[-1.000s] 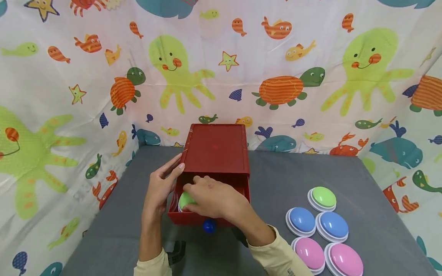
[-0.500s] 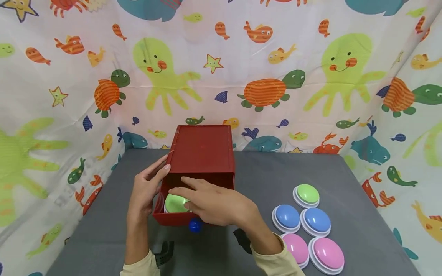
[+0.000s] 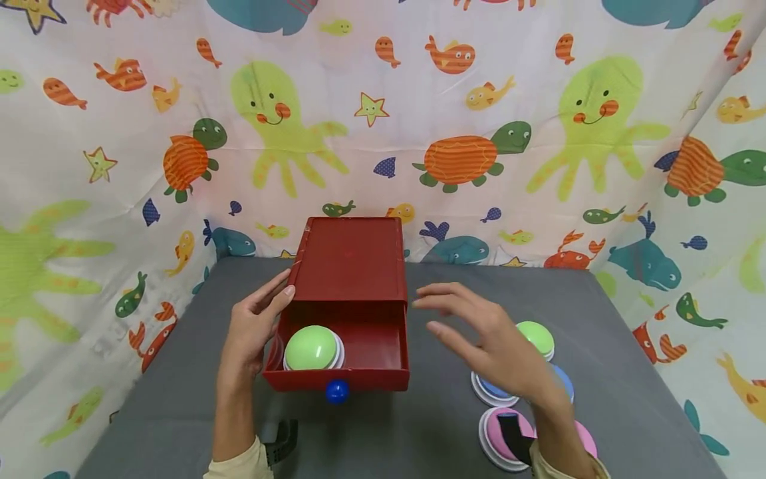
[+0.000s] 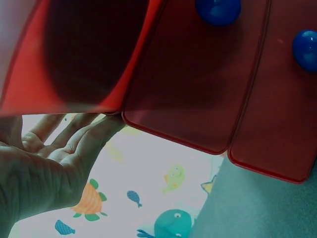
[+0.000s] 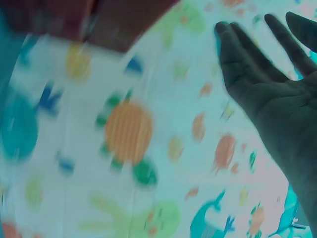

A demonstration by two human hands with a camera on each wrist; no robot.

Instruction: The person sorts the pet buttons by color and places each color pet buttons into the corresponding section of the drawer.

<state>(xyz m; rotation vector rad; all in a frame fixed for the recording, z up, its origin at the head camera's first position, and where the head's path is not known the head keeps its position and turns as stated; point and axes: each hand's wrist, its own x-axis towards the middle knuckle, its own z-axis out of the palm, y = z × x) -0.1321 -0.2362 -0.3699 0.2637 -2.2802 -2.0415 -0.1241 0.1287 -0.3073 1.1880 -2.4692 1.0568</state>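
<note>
A red drawer cabinet (image 3: 353, 259) stands at the middle of the table, its top drawer (image 3: 374, 342) pulled out towards me. Inside that drawer, at the left, sits a green dome button (image 3: 311, 347) with a white base. My left hand (image 3: 254, 326) rests against the cabinet's left side, thumb at the top edge; in the left wrist view its straight fingers (image 4: 81, 134) reach along the side. My right hand (image 3: 491, 332) is in the air right of the drawer, fingers spread and holding nothing, overlapping the dome buttons behind it.
To the right on the grey table are another green button (image 3: 536, 336), two blue buttons (image 3: 489, 388) and two pink buttons (image 3: 498, 434), partly hidden by my right arm. A blue knob (image 3: 338, 392) sticks out of the drawer front. A patterned sea-animal curtain (image 3: 371, 166) stands behind.
My right hand has let go of the green button in the drawer and moved out to the right. My left hand stays at the cabinet. The head view has shifted slightly rightward.
</note>
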